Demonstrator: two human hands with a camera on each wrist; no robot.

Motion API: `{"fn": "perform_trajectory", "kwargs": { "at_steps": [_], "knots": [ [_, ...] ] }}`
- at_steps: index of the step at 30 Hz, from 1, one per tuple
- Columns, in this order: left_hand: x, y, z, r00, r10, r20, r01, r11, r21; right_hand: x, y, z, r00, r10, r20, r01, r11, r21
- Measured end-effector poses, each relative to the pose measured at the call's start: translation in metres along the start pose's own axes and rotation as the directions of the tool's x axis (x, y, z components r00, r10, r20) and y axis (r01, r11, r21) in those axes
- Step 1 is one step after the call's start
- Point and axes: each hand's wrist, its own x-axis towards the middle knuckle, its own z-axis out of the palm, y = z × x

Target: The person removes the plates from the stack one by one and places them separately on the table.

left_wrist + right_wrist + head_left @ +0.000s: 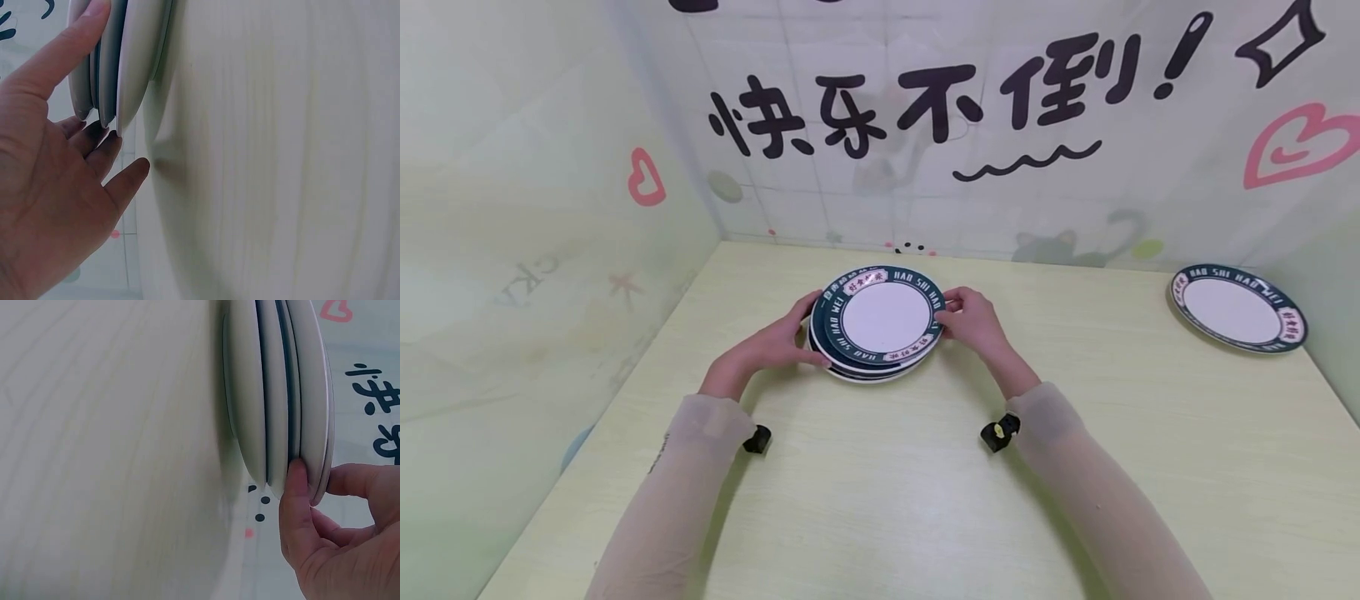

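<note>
In the head view a stack of several plates, white with dark green printed rims, lies near the back of the table, its layers slightly out of line. My left hand holds the stack's left edge, thumb at the front and fingers farther back. In the left wrist view, that hand's fingertips touch the plates' rims, while the little finger stands apart. At the right edge my right hand pinches the top of the stack. In the right wrist view its thumb is on the upper rim and a finger lies below; how many plates are pinched, I cannot tell.
Another plate of the same pattern lies at the back right corner of the table. Printed walls stand behind and at both sides. Black wrist mounts sit by both cuffs.
</note>
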Motion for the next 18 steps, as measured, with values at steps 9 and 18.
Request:
{"fn": "perform_trajectory", "kwargs": {
  "at_steps": [9,18],
  "knots": [
    [0.003,-0.003,0.001,1.000,-0.003,-0.003,0.003,1.000,0.004,-0.002,0.001,-0.009,1.000,-0.011,0.012,0.011,0.999,0.044],
    [0.003,-0.004,0.001,1.000,-0.006,-0.006,0.006,1.000,0.005,-0.005,0.002,-0.020,0.999,0.049,0.018,-0.051,0.990,0.135]
  ]
}}
